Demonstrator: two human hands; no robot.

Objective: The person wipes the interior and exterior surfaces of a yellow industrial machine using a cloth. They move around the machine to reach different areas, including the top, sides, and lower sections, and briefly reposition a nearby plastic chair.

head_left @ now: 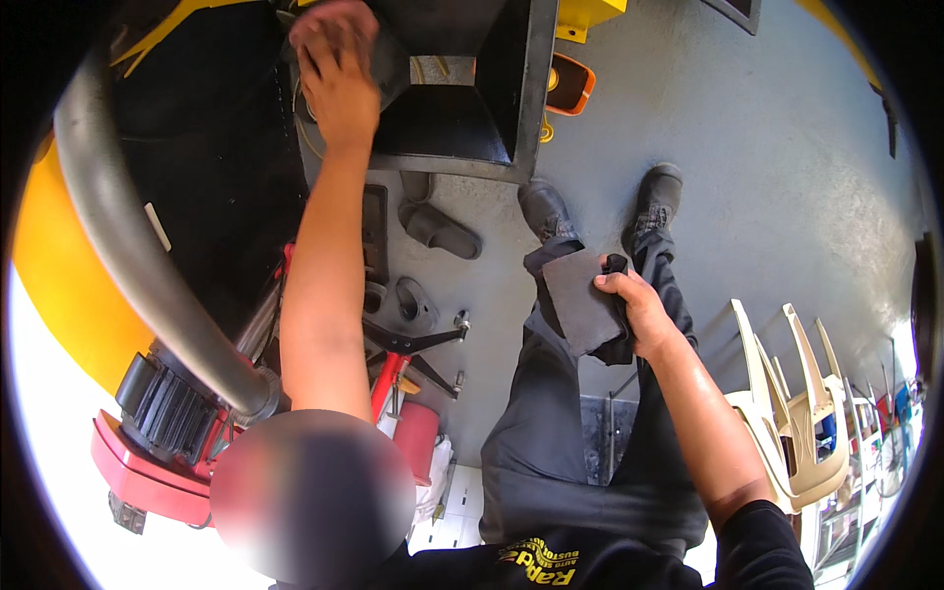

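Note:
At the upper left, my left hand (339, 84) rests over a reddish round piece (339, 18), its fingers curled on the top. The piece sits beside a rounded dark grey body at the corner of a black metal machine frame (536, 88); what lies under my palm is hidden. In front of my legs, my right hand (634, 305) grips a flat dark grey sheet (580, 295) that looks like sandpaper. My thumb presses on its face. Bunched black cloth (618, 351) shows behind the sheet, in the same grip.
A thick grey curved tube (118, 206) and a red machine with a dark motor (162, 403) stand at the left. Dark slippers (442, 231) lie on the grey floor. Beige plastic chairs (801, 423) stand at the right. An orange-rimmed container (570, 87) is beside the frame.

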